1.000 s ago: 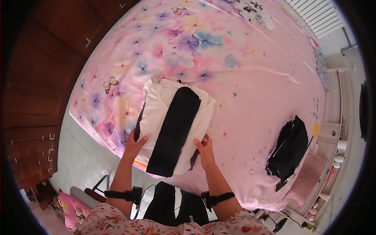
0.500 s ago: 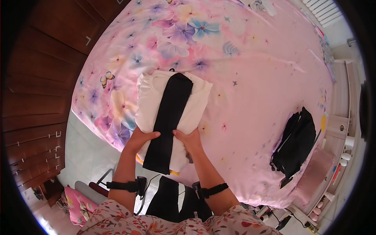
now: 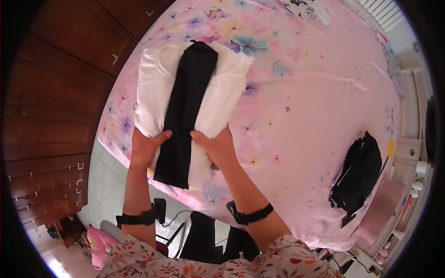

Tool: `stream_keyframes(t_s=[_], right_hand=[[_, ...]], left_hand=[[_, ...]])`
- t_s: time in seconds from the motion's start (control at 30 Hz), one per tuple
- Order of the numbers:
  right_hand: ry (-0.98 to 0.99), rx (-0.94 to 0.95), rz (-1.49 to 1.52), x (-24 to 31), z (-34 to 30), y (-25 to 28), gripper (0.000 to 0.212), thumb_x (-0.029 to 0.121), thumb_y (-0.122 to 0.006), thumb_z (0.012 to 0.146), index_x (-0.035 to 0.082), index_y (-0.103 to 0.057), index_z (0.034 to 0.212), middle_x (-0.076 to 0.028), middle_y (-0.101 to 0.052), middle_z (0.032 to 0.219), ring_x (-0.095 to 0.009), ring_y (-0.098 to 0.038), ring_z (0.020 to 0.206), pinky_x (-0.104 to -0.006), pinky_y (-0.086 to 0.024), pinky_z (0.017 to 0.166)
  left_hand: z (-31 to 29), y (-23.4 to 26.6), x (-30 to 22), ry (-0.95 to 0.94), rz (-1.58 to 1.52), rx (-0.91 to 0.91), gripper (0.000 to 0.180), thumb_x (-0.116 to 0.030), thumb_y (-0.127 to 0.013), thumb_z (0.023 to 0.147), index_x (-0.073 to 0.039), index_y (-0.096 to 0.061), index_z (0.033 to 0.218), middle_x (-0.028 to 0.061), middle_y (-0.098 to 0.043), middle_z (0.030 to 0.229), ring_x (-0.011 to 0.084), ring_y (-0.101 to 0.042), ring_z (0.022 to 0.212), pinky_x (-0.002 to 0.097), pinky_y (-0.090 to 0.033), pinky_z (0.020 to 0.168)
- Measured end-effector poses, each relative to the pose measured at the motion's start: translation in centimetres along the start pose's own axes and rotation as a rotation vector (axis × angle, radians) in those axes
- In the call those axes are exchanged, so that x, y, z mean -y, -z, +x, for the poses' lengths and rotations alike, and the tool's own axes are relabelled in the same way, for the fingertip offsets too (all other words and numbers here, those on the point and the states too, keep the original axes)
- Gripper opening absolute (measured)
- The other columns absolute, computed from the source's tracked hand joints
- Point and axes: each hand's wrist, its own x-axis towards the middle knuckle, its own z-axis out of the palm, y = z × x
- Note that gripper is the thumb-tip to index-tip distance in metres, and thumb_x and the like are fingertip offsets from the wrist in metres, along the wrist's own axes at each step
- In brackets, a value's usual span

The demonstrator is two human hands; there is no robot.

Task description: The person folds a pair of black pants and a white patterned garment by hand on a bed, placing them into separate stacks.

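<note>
Nearest the camera, the person's floral sleeves come in from the lower edge, each forearm banded with a black wrist strap; the left hand (image 3: 147, 146) is closed on the near left edge of a stack of folded clothes, thumb lying across the top; the right hand (image 3: 217, 147) grips the near right edge in the same way, thumb on top and fingers hidden beneath, so both hands hold the bundle between them. The stack is a folded white garment (image 3: 157, 92) with a long folded black garment (image 3: 185, 106) laid lengthwise down its middle; the black piece hangs past the white one at the near end, between the two hands; whether the far end of the bundle rests on the bed or is lifted clear cannot be told. Under and beyond it spreads a pink floral bedsheet (image 3: 301, 92) covering the bed; a black bag (image 3: 359, 173) lies on the sheet well apart to the right, near the bed's edge. To the left stands a dark wooden wardrobe (image 3: 60, 92) with small metal handles; at the far end of the bed lies a small black-and-white patterned cloth (image 3: 308, 9).
</note>
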Motion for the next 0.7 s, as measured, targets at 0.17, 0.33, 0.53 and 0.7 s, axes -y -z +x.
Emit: stream_keyframes(t_s=[0.17, 0.33, 0.53, 0.7], right_hand=[[-0.043, -0.057, -0.019, -8.7, 5.7, -2.2, 0.077, 0.023, -0.076, 0.070, 0.000, -0.035, 0.132, -0.017, -0.059, 0.113, -0.028, -0.059, 0.104, -0.0354, -0.045, 0.089], [-0.187, -0.266, -0.297, -13.1, 6.2, -3.3, 0.067, 0.037, -0.075, 0.071, 0.005, -0.048, 0.124, -0.017, -0.062, 0.109, -0.030, -0.060, 0.102, -0.0376, -0.045, 0.088], [-0.171, -0.246, -0.190, -13.8, 6.0, -0.8, 0.060, 0.033, -0.073, 0.076, 0.002, -0.049, 0.121, -0.015, -0.062, 0.110, -0.029, -0.060, 0.099, -0.0353, -0.046, 0.087], [0.178, -0.409, -0.755, -12.3, 6.5, 4.4, 0.048, 0.020, -0.064, 0.084, -0.001, -0.047, 0.123, -0.020, -0.056, 0.117, -0.034, -0.053, 0.109, -0.0410, -0.041, 0.093]], left_hand=[[7.8, 1.9, 8.3, -0.024, 0.315, -0.098, 0.078, -0.016, -0.081, 0.063, 0.001, -0.042, 0.128, 0.0151, -0.059, 0.113, 0.0276, -0.058, 0.104, 0.0346, -0.045, 0.090], [10.8, 2.9, 13.7, 0.189, 0.779, -0.144, 0.079, -0.020, -0.069, 0.072, -0.002, -0.028, 0.136, 0.0212, -0.040, 0.134, 0.0357, -0.043, 0.121, 0.0510, -0.030, 0.102], [7.3, -6.5, 6.2, -0.578, 0.702, -0.055, 0.065, -0.013, -0.055, 0.079, -0.005, -0.032, 0.139, 0.0206, -0.023, 0.147, 0.0390, -0.020, 0.136, 0.0574, -0.008, 0.109], [11.8, -8.5, 11.4, -0.517, 0.991, 0.160, 0.059, -0.033, -0.047, 0.089, -0.010, -0.031, 0.141, 0.0160, -0.019, 0.150, 0.0339, -0.016, 0.139, 0.0565, -0.006, 0.109]])
